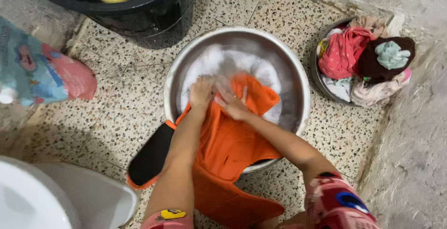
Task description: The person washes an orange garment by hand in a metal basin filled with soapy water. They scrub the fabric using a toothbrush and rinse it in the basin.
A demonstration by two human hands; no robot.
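Centrally, orange garment (228, 150) over basin rim (305, 77)

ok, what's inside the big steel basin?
White suds and the upper part of an orange garment, which both hands, left hand and right hand, press into the steel basin. Foam and cloth cover the basin's bottom, so anything beneath is hidden.
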